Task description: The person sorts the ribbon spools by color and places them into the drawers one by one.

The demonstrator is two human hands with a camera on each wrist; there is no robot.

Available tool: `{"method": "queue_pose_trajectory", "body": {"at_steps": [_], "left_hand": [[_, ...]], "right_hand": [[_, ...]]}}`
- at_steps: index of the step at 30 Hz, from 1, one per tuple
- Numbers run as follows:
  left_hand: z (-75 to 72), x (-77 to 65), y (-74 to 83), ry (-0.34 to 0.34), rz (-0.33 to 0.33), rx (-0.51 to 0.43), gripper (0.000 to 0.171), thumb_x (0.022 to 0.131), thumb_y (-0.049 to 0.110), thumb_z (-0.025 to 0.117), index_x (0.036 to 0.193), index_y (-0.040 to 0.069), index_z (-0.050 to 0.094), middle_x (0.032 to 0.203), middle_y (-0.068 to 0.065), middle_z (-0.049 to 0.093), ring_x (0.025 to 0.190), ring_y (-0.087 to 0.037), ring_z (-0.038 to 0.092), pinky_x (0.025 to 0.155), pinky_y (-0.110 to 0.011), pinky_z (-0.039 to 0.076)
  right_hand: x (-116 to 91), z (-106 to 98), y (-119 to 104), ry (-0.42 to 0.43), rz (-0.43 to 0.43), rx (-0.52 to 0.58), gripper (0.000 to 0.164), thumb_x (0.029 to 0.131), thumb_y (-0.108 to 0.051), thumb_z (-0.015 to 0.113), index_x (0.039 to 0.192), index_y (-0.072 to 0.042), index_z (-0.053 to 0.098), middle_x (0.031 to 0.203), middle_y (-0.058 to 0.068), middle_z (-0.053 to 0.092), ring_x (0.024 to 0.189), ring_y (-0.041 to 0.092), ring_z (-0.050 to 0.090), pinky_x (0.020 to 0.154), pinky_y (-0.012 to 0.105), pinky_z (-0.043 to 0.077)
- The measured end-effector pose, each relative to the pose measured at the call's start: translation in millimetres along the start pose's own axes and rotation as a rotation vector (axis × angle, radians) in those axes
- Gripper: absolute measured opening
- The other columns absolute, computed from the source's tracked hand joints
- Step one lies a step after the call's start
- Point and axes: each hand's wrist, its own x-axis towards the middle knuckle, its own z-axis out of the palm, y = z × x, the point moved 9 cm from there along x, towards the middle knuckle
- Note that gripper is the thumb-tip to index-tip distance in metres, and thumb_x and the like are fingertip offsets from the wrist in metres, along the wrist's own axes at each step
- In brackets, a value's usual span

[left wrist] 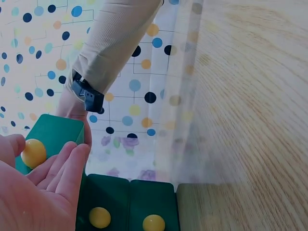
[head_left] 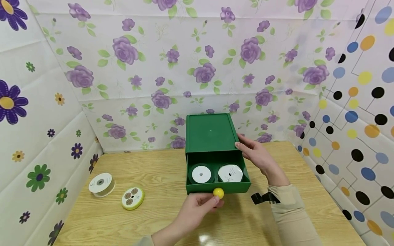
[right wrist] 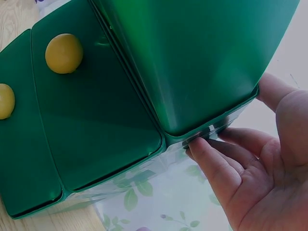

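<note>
In the head view a green drawer cabinet [head_left: 210, 133] stands on the table, its top drawer [head_left: 217, 188] pulled out. My left hand [head_left: 197, 210] pinches the drawer's round yellow knob [head_left: 218, 193], with fingers beneath it. The drawer holds two ribbon spools, a white-faced round one [head_left: 201, 175] on the left and a white-labelled one [head_left: 232, 174] on the right. At the cabinet's right side my right hand [head_left: 257, 155] holds it, thumb at the top edge and fingers along the side. The right wrist view shows those fingers [right wrist: 211, 166] touching the side.
Two more spools lie on the table at left: one with pale ribbon [head_left: 101, 184] and one with a yellow-green rim [head_left: 132, 198]. Lower drawers with yellow knobs [left wrist: 100, 217] are closed. Patterned cloth walls [head_left: 203, 51] border the table [head_left: 147, 171]. A black device [head_left: 265, 198] sits on the right wrist.
</note>
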Motion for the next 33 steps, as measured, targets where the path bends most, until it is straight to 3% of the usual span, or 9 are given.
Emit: {"method": "queue_pose_trajectory", "body": {"at_steps": [4, 10, 18, 23, 33], "left_hand": [[-0.3, 0.9, 0.3, 0.009, 0.003, -0.029, 0.033, 0.109, 0.026, 0.066, 0.122, -0.003, 0.077, 0.115, -0.021, 0.078, 0.11, -0.028, 0.076, 0.095, -0.039, 0.062], [0.1, 1.2, 1.3, 0.027, 0.002, -0.035, 0.036, 0.11, 0.029, 0.065, 0.123, -0.003, 0.077, 0.111, -0.015, 0.08, 0.11, -0.029, 0.076, 0.097, -0.048, 0.06], [-1.2, 2.7, 2.7, 0.052, -0.013, -0.026, 0.036, 0.109, 0.031, 0.067, 0.121, -0.001, 0.078, 0.109, -0.013, 0.08, 0.108, -0.027, 0.077, 0.094, -0.039, 0.062], [-3.0, 3.6, 2.4, 0.054, -0.016, -0.027, 0.037, 0.109, 0.031, 0.067, 0.122, -0.002, 0.078, 0.11, -0.013, 0.08, 0.109, -0.028, 0.076, 0.096, -0.044, 0.061], [-4.0, 6.6, 2.8, 0.069, -0.023, -0.059, 0.035, 0.109, 0.027, 0.067, 0.122, -0.003, 0.078, 0.11, -0.016, 0.08, 0.109, -0.03, 0.076, 0.095, -0.042, 0.062]], "right_hand": [[0.0, -0.5, 0.1, 0.003, -0.002, -0.001, 0.075, 0.108, -0.053, 0.061, 0.17, -0.025, 0.031, 0.177, 0.009, 0.019, 0.158, 0.037, 0.03, 0.123, 0.057, 0.033], [-0.3, -0.8, 0.2, 0.004, -0.006, -0.003, 0.075, 0.107, -0.054, 0.061, 0.17, -0.025, 0.031, 0.177, 0.009, 0.02, 0.158, 0.038, 0.03, 0.123, 0.057, 0.034], [0.1, -1.1, 0.5, -0.005, -0.01, 0.005, 0.075, 0.108, -0.053, 0.061, 0.17, -0.024, 0.031, 0.177, 0.008, 0.019, 0.158, 0.037, 0.03, 0.123, 0.056, 0.033], [0.3, -1.0, 0.9, -0.007, -0.012, 0.004, 0.075, 0.108, -0.054, 0.061, 0.17, -0.025, 0.031, 0.177, 0.007, 0.019, 0.158, 0.037, 0.03, 0.123, 0.056, 0.033], [0.0, -1.2, 0.9, -0.001, -0.007, 0.011, 0.074, 0.108, -0.053, 0.061, 0.17, -0.024, 0.032, 0.177, 0.01, 0.021, 0.158, 0.038, 0.031, 0.123, 0.056, 0.035]]}}
